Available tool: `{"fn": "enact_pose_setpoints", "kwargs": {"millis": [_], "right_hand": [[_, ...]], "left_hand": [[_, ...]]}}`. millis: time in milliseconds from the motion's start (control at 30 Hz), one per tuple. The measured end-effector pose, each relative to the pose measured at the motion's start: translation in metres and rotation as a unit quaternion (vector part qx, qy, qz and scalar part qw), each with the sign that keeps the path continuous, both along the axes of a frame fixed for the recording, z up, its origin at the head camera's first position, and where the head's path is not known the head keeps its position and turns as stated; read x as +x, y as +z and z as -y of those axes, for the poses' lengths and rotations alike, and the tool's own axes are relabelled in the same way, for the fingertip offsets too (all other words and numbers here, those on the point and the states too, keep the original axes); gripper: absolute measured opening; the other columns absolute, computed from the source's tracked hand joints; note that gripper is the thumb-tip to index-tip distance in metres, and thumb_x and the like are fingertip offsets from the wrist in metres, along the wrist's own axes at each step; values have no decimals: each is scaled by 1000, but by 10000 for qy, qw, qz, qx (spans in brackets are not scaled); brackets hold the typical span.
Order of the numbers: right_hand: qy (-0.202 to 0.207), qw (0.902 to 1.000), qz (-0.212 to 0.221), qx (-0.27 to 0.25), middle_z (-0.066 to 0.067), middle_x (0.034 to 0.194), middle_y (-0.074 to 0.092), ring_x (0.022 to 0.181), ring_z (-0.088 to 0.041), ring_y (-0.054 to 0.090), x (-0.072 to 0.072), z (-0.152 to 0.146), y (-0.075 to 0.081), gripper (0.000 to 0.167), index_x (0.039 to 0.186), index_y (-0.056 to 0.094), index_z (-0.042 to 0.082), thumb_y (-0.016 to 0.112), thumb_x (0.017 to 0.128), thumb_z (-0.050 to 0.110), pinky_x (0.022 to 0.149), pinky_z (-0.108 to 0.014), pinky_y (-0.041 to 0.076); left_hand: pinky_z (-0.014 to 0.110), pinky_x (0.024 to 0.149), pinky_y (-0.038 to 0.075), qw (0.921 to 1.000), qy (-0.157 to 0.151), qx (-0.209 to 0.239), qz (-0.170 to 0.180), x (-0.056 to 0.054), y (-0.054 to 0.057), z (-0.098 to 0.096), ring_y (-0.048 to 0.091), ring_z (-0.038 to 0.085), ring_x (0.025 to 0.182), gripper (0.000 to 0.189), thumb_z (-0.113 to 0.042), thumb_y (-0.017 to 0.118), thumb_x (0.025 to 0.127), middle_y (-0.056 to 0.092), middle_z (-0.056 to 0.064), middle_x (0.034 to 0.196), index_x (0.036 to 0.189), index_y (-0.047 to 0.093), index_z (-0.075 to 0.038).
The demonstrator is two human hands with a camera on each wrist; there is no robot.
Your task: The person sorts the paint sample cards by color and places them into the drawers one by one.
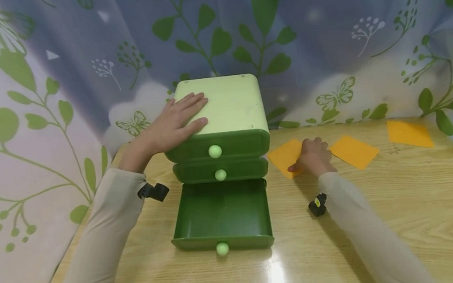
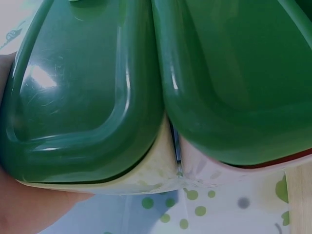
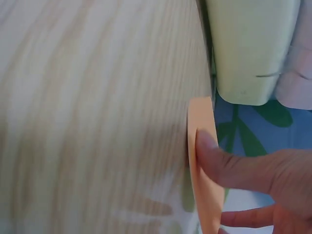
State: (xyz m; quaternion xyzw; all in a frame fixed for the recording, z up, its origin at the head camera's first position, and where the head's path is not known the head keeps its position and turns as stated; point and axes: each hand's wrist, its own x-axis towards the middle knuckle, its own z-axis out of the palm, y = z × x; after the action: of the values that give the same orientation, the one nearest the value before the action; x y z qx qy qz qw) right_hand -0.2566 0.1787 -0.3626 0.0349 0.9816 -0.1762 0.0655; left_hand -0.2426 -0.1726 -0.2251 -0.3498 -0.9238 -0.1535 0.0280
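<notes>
A small drawer cabinet with a pale green top and dark green drawers stands on the table. Its bottom drawer is pulled out with nothing inside; the two above are pushed in. My left hand rests flat on the cabinet's top, toward the left side. In the left wrist view, green drawer fronts fill most of the picture. Right of the cabinet, my right hand holds an orange paper, thumb on its face and fingers curled at its right edge. The right wrist view shows this thumb against the paper.
Two more orange papers lie farther right: one next to my right hand, a middle paper, and a far paper near the back edge. Behind the wooden table hangs a leaf-patterned curtain, which also runs along the left side.
</notes>
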Motion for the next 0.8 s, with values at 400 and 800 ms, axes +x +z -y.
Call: {"fn": "enact_pose_setpoints", "kwargs": {"millis": [400, 800], "right_hand": [[372, 9794, 32, -1983, -22, 101, 66, 75, -22, 66, 16, -31, 22, 30, 112, 62, -7, 66, 90, 14, 70, -37, 56], [444, 9075, 821, -4096, 1, 104, 63, 87, -9, 61, 58, -72, 21, 38, 121, 50, -4, 64, 95, 20, 83, -33, 55]], "left_hand": [[51, 116, -7, 10000, -1, 90, -8, -2, -1, 0, 4, 25, 148, 71, -55, 30, 101, 14, 8, 161, 155, 21, -10], [50, 116, -8, 10000, 26, 56, -16, 1, 0, -1, 4, 24, 148, 71, -56, 30, 101, 13, 7, 161, 155, 21, -12]]}}
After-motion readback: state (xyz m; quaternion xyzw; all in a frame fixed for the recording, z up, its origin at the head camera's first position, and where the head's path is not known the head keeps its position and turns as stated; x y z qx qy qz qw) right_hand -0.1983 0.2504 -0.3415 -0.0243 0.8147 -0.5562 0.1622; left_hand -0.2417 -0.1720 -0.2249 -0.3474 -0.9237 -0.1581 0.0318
